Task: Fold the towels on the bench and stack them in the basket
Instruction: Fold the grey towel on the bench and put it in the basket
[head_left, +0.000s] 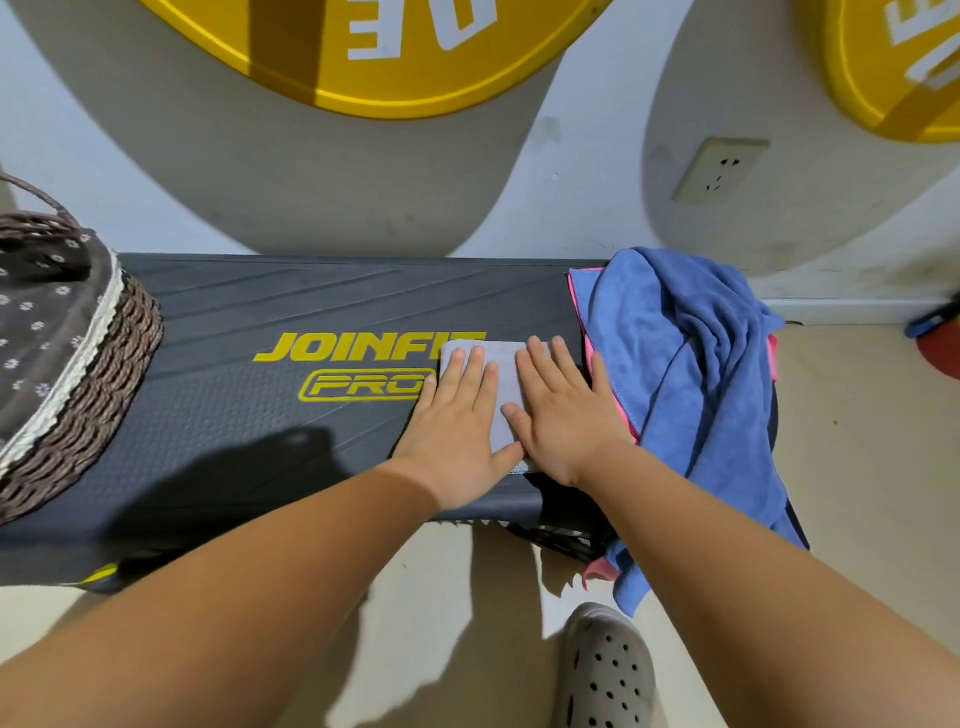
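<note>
your flat hands press the folded grey towel
left hand and right hand, fingers straight, on the textured bench.

My feed is bright and mostly sharp. Light falls from above and behind me: a dark shadow lies on the worktop, and big grey ones spread on the wall under the yellow discs. The edges bow with wide-angle distortion.

Beyond the left hand and right hand rises a white wall with a pale socket up to their right, two yellow lettered discs above casting grey shadows, and beige floor to the right.
</note>
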